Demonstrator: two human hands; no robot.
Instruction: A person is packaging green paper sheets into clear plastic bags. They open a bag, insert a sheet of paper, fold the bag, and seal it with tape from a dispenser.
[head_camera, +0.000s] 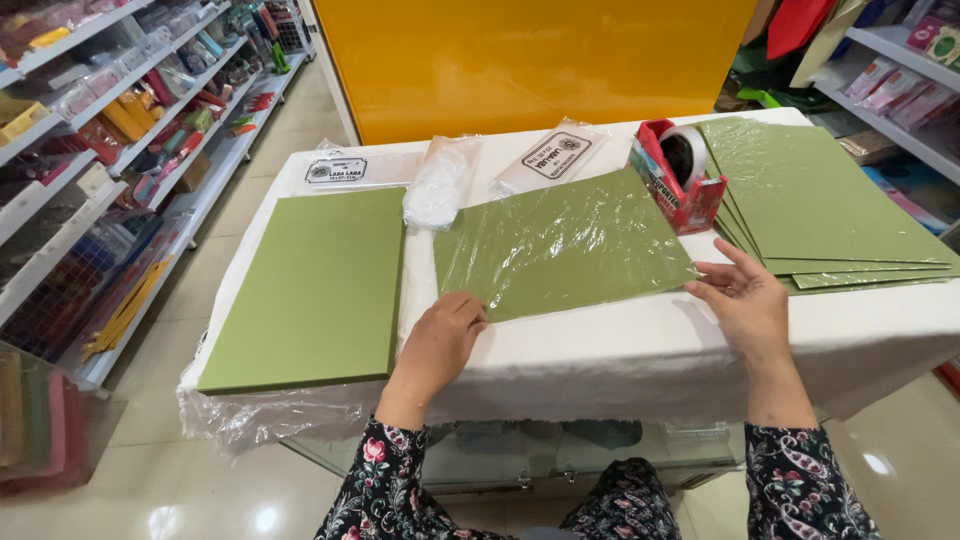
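White-draped shop bench (620, 350): left hand (440, 340) pressing flat, right hand (745, 305) open, on near corners of plastic-wrapped green sheet (560, 245). Likely light, floppy, slippery; best gripped by edges. Beyond, tape dispenser (680, 175).

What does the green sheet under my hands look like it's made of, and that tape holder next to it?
The green sheet looks like matte paper or thin card inside a clear plastic sleeve; the wrinkled, glossy glare suggests film. Left hand presses its near corner, right hand touches its right edge. The red tape dispenser looks like hard moulded plastic, smooth and slightly shiny.
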